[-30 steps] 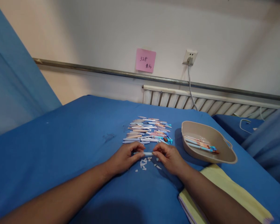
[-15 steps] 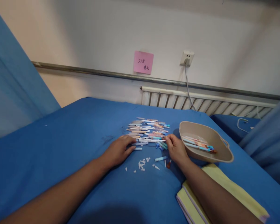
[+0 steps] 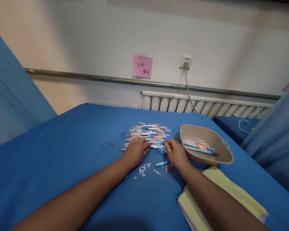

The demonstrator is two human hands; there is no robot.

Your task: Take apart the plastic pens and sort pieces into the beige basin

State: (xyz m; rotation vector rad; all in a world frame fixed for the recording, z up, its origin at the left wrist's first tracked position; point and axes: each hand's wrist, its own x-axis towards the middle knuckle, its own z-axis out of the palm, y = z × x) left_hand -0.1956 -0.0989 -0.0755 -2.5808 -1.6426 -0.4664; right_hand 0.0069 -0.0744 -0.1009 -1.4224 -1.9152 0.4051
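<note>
A heap of pen parts (image 3: 148, 133), white, peach and light blue tubes, lies on the blue cloth (image 3: 74, 147). My left hand (image 3: 135, 151) rests on the heap's near left edge, fingers curled over some tubes. My right hand (image 3: 174, 153) touches the heap's near right edge, its fingertips pinched at a thin white piece. Between my hands lie a short blue tube (image 3: 161, 164), a small orange piece (image 3: 170, 169) and several white scraps (image 3: 142, 170).
A beige dish (image 3: 223, 157) holding a few assembled pens (image 3: 198, 147) stands to the right. A yellow notebook (image 3: 221, 189) lies under my right forearm. A pink note (image 3: 142, 66), a wall socket (image 3: 185, 61) with a cable and a radiator (image 3: 202, 106) are behind.
My hands let go of the white tube they held together and moved forward to the heap. A blue tube and an orange piece now lie on the cloth. The camera shifted right.
</note>
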